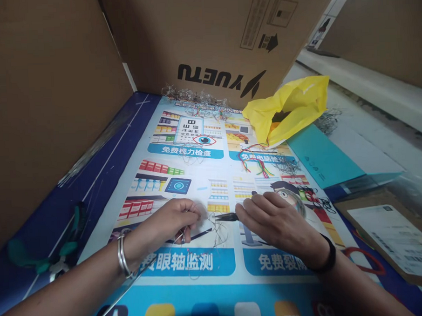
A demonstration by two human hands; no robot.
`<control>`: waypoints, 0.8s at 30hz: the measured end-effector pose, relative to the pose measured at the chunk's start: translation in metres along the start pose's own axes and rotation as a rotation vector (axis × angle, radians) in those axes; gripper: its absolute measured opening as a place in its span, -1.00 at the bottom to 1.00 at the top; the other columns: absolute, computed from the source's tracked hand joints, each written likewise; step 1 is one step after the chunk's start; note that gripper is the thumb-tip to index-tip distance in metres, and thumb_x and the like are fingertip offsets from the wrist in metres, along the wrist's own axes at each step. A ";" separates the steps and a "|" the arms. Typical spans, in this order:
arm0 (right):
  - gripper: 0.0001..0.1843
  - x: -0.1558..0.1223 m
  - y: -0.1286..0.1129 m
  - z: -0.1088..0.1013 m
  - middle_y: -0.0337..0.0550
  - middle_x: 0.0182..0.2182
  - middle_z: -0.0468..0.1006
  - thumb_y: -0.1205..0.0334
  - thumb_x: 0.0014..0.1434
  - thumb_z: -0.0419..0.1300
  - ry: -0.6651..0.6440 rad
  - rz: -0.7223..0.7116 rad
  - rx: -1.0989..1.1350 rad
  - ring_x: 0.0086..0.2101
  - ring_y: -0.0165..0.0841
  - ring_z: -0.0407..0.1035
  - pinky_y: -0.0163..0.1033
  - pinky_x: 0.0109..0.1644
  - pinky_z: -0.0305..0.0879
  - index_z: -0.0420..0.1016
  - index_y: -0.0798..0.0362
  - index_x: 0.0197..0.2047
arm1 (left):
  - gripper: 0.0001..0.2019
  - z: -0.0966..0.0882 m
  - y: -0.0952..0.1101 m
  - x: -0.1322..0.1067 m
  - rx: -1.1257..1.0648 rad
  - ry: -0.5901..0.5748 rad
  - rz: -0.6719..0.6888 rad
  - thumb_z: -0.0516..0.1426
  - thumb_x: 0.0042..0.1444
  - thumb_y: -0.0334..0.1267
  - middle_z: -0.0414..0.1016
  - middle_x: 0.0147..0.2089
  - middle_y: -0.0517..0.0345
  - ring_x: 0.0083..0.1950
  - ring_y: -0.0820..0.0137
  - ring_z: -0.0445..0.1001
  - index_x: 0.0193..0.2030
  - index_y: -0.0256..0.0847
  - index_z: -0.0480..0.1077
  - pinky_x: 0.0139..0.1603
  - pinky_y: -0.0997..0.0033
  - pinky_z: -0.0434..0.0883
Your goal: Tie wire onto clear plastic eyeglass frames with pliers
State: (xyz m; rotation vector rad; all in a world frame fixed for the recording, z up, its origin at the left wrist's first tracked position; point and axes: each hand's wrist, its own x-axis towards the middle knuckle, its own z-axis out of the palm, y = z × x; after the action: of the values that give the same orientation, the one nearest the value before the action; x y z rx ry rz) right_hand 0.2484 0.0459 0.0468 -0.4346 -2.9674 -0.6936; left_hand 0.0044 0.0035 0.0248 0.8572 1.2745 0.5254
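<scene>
My left hand (pixel 172 221), with silver bangles on the wrist, is closed in a pinch on a piece of thin bent wire (pixel 214 227) just above the printed poster (pixel 198 177). My right hand (pixel 273 220), with a black band on the wrist, is wrapped round small dark-tipped pliers (pixel 225 217). The pliers' tip points left at the wire between the two hands. The hands are a few centimetres apart.
Green-handled pliers (pixel 44 258) lie at the left on the blue surface. A yellow plastic bag (pixel 289 108) and coloured wires (pixel 256 163) sit at the back right, a wire tangle (pixel 194 98) before the cardboard box (pixel 209 37). Cardboard sheet (pixel 392 238) lies right.
</scene>
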 end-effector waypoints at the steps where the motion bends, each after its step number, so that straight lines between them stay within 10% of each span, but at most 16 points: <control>1: -0.78 0.000 -0.001 0.001 -0.13 -0.30 0.41 0.45 0.21 0.01 0.011 -0.006 -0.012 -0.31 -0.31 0.23 -0.13 -0.26 0.09 0.39 0.12 -0.11 | -0.94 0.000 0.000 0.000 -0.004 -0.006 0.000 0.07 -0.06 -0.30 0.27 -0.71 0.33 -0.69 0.54 0.26 -0.46 -0.23 0.30 -0.68 0.58 0.07; 24: -0.79 0.000 -0.003 0.013 -0.17 -0.44 0.40 0.14 0.23 0.05 -0.061 0.325 0.424 -0.36 -0.34 0.23 -0.24 -0.30 0.04 0.43 0.06 -0.29 | -0.94 0.001 -0.008 0.004 0.036 0.025 0.026 0.06 0.02 -0.28 0.34 -0.73 0.30 -0.71 0.54 0.21 -0.42 -0.19 0.26 -0.67 0.60 0.13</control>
State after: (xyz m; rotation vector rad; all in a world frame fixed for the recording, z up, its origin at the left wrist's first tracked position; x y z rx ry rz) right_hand 0.2472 0.0487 0.0339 -0.8761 -2.8765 -0.0180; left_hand 0.0053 0.0012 0.0162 0.9003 1.3003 0.5366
